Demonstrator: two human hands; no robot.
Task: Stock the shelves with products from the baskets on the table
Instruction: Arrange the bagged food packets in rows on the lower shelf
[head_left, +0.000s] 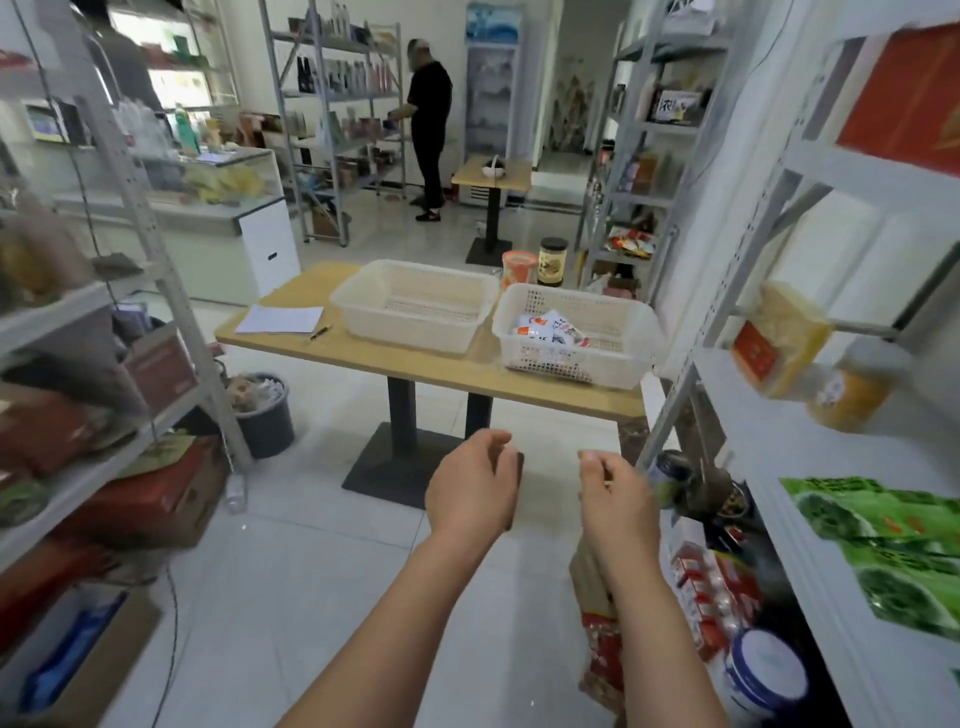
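Two white plastic baskets stand on a wooden table (291, 340) ahead of me. The left basket (413, 304) looks empty. The right basket (576, 332) holds a few white and red packets (550, 330). Behind the baskets stand an orange tub (518, 267) and a dark jar (552, 260). My left hand (475, 486) and my right hand (615, 499) hang in front of me, short of the table, fingers loosely curled and holding nothing. A white shelf unit (831, 171) at my right carries a yellow packet (782, 338), a jar (849, 387) and a green bag (883, 540).
A grey shelf rack (150, 291) with boxes lines my left side. A dark bin (265, 413) sits on the floor by the table. Paper (280, 318) and a pen lie on the table's left end. A person in black (428, 124) stands at far shelves.
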